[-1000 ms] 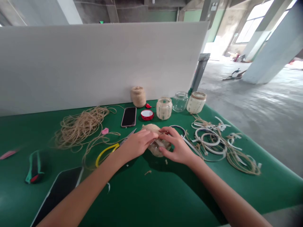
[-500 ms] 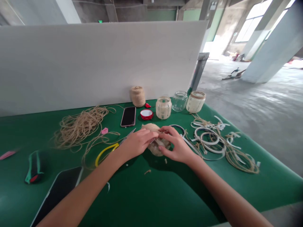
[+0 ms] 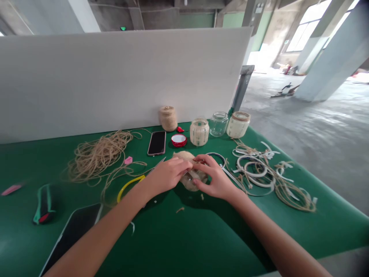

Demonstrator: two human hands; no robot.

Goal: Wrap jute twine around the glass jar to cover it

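A glass jar [image 3: 192, 183], partly covered in tan twine, lies tilted on the green table between my hands. My left hand [image 3: 168, 175] presses its bent fingers on the jar from the left. From the right, my right hand [image 3: 215, 177] grips it with thumb and fingers. The fingertips nearly meet on the jar's upper side, over a pale strip I cannot make out clearly. Under my left wrist lie scissors with a yellow handle [image 3: 128, 185], partly hidden by the arm.
Loose twine [image 3: 100, 156] heaps at left, near a phone [image 3: 157, 143], utility knife [image 3: 44, 204] and dark tablet-like slab [image 3: 76, 227]. Behind stand a twine-wrapped jar [image 3: 168, 118], red tape roll [image 3: 179, 141], covered jar [image 3: 199, 132] and clear jar [image 3: 218, 124]. Tape rings [image 3: 259, 175] lie right.
The view has shifted very slightly. Both hands keep their places on the jar, with no clear movement of the fingers.
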